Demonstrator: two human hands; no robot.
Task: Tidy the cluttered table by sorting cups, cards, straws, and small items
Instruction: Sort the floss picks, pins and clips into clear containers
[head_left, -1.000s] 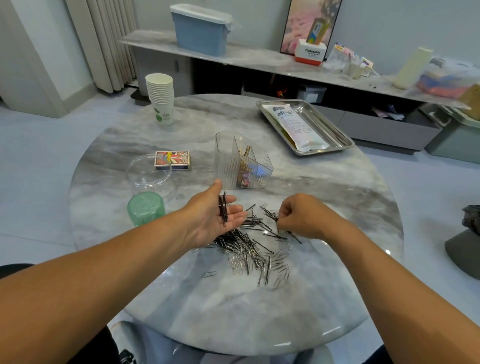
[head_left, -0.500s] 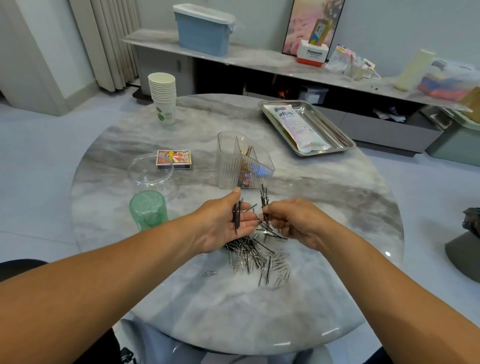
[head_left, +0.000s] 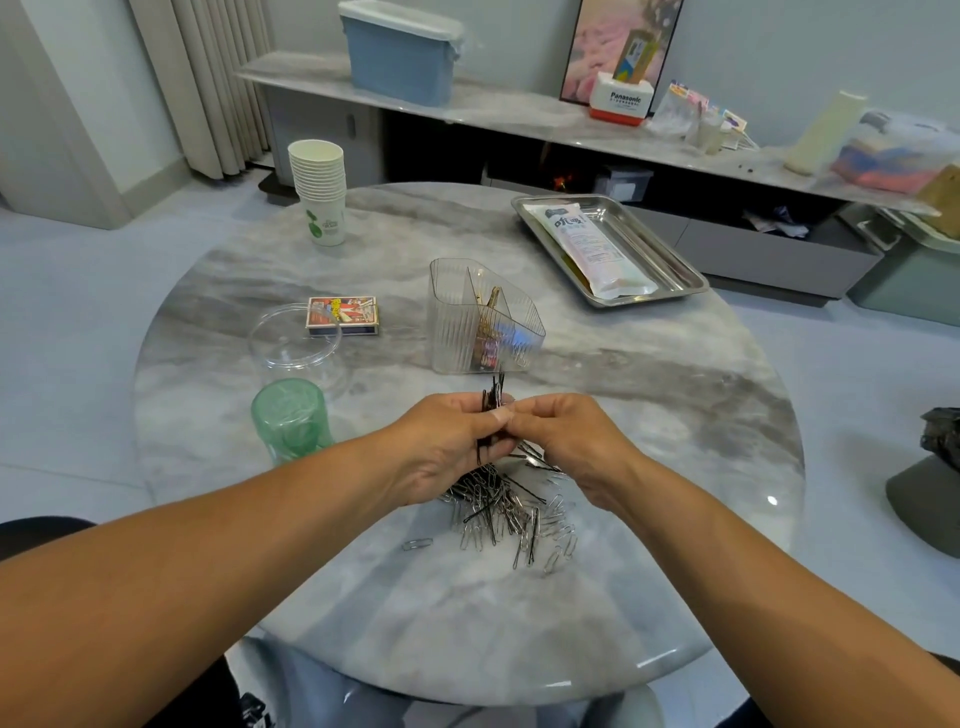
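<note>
Left hand (head_left: 447, 447) grips a bundle of black hairpins (head_left: 491, 410); right hand (head_left: 566, 441) pinches it too. Directly beneath both hands, a mixed pile of clips and pins (head_left: 511, 512) remains unsorted on the bench (head_left: 467, 623). Beyond them, the clear organizer (head_left: 483, 319) is partly filled. Sorting appears mid-course.

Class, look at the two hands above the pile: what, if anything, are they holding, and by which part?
A bundle of black hairpins, upright. The left hand grips its middle; the right hand pinches it there too, ends sticking out above.
</note>
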